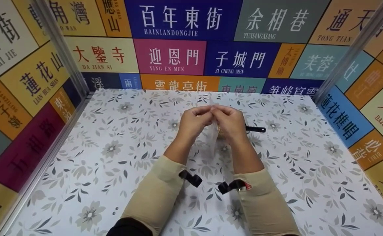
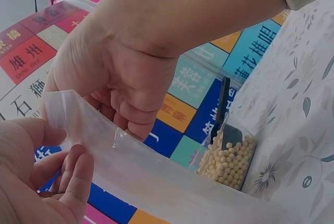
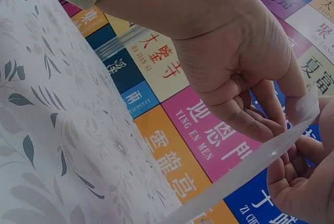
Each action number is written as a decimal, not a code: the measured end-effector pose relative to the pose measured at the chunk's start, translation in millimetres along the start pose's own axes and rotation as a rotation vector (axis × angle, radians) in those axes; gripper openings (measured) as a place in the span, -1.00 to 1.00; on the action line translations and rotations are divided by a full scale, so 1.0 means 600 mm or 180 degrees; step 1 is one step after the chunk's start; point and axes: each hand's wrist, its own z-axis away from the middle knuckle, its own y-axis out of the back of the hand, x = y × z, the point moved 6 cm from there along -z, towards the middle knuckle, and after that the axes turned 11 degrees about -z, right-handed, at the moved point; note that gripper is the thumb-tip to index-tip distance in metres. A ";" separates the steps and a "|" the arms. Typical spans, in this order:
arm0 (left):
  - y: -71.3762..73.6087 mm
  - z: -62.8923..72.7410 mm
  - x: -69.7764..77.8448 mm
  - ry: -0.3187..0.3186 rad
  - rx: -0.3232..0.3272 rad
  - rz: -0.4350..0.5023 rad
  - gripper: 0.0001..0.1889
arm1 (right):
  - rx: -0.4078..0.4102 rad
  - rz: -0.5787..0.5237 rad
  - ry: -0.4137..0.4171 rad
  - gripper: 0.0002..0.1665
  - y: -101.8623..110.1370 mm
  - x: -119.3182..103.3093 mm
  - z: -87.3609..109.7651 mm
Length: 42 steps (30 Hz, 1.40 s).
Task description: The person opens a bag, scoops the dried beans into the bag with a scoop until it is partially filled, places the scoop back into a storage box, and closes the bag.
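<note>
A clear, thin plastic zip bag [image 1: 213, 139] hangs between my two hands above the table. My left hand [image 1: 195, 123] pinches its upper edge. Close beside it, my right hand [image 1: 228, 121] pinches the same edge, and the fingertips of both hands almost meet. In the left wrist view the bag [image 2: 151, 174] looks flat, with a zip strip along its top; I see nothing inside it. Beyond the bag stands a clear box of pale round beans [image 2: 228, 164], with a black handle [image 1: 256, 129] sticking out. In the head view my right hand hides most of this box.
A white tablecloth with grey flowers and leaves [image 1: 111, 149] covers the table. Walls of coloured signs [image 1: 173, 57] enclose its back and both sides, with clear corner posts. Dark straps [image 1: 191, 178] sit at both wrists over beige sleeves.
</note>
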 end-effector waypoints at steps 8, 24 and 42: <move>-0.005 -0.001 -0.001 0.0016 -0.0016 0.0168 -0.74 | 0.0022 0.0088 -0.0021 -0.71 0.002 0.000 -0.001; -0.005 -0.007 -0.017 0.0221 -0.0040 0.0247 -0.68 | -0.0041 0.0173 -0.0304 -0.67 0.005 0.009 -0.011; 0.010 -0.019 -0.023 0.0132 0.0471 -0.0403 -0.78 | 0.0180 0.0053 -0.0287 -0.68 0.012 0.019 -0.016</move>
